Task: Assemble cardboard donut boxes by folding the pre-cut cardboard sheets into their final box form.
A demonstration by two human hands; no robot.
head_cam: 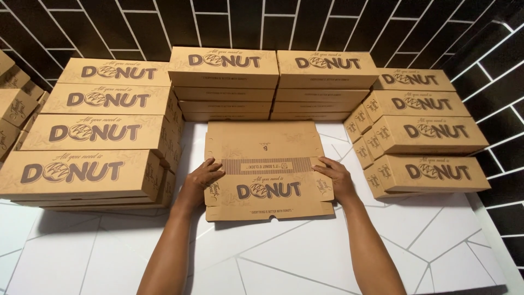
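A flat, unfolded brown cardboard box blank (pixel 267 166) with dark printed lettering lies on the white tabletop (pixel 305 257) in front of me. My left hand (pixel 201 177) grips its left edge, fingers curled over onto the top face. On the right edge rests my right hand (pixel 337 176), holding it the same way at the fold line. Both forearms reach in from the bottom of the view.
Stacks of assembled brown boxes surround the blank: a stepped pile at left (pixel 93 147), two stacks at the back (pixel 273 82), another pile at right (pixel 420 136). More boxes sit at the far left edge (pixel 13 104). A black tiled wall (pixel 491 65) stands behind and to the right.
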